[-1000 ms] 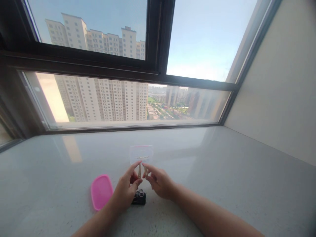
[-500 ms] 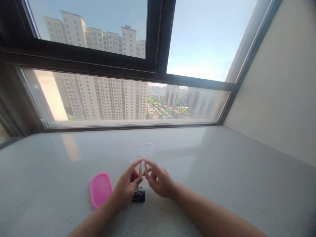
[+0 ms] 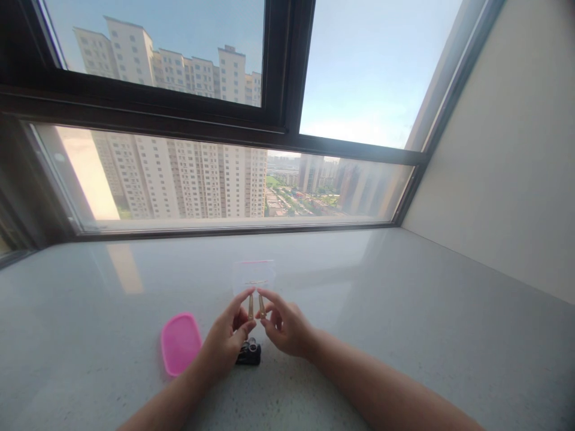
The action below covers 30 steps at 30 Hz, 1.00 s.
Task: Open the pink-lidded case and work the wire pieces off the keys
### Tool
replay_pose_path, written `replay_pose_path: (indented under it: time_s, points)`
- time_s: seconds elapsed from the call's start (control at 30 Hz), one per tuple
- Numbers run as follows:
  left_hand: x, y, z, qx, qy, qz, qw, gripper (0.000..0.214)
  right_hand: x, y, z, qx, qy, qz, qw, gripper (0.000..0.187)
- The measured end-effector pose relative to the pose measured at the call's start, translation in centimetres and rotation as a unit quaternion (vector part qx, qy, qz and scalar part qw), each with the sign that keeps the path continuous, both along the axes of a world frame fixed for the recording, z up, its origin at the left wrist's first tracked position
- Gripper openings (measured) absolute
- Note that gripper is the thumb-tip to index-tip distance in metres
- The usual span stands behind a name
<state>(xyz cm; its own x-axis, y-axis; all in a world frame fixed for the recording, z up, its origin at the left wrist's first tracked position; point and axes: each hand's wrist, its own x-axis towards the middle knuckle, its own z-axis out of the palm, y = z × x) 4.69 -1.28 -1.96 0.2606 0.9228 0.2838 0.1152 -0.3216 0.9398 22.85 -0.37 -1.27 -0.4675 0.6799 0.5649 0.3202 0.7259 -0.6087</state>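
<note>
My left hand (image 3: 231,329) pinches a slim gold-coloured tapered piece (image 3: 250,307) between thumb and forefinger. A similar gold-coloured piece (image 3: 262,306) stands upright in the pinch of my right hand (image 3: 287,326). The two pieces are side by side with a narrow gap, and I cannot make out their exact kind. Just beyond my fingertips sits a clear plastic container (image 3: 240,272) with thin gold-coloured sticks showing inside it. Under my left hand lies a small black object with a round metallic part (image 3: 252,354), partly hidden by that hand.
A pink plastic lid (image 3: 180,344) lies left of my left forearm. Everything rests on a pale speckled sill (image 3: 381,311). A dark-framed window (image 3: 287,72) rises behind it, and a plain wall (image 3: 503,149) bounds the right side.
The whole view has shifted slightly, so things appear a little further left. Both hands keep their pinch on the gold-coloured pieces, almost unmoved.
</note>
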Motion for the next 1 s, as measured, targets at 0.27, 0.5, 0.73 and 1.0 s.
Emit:
replay_pose_path:
  time_s: [0.27, 0.5, 0.73, 1.0]
  points:
    - [0.08, -0.18, 0.23, 0.002, 0.001, 0.004, 1.000, 0.055, -0.08, 0.03, 0.02, -0.022, 0.003, 0.007, 1.000, 0.067]
    - [0.18, -0.39, 0.14, 0.003, 0.006, 0.006, 1.000, 0.055, -0.18, 0.20, -0.19, -0.033, 0.006, 0.002, 0.999, 0.067]
    - [0.08, -0.35, 0.64, -0.006, 0.007, 0.012, 1.000, 0.055, -0.26, 0.43, -0.41, -0.038, 0.014, 0.000, 0.999, 0.068]
    - [0.06, -0.43, 0.65, -0.011, 0.017, 0.007, 1.000, 0.055, -0.29, 0.42, -0.46, -0.034, 0.018, -0.001, 0.999, 0.066]
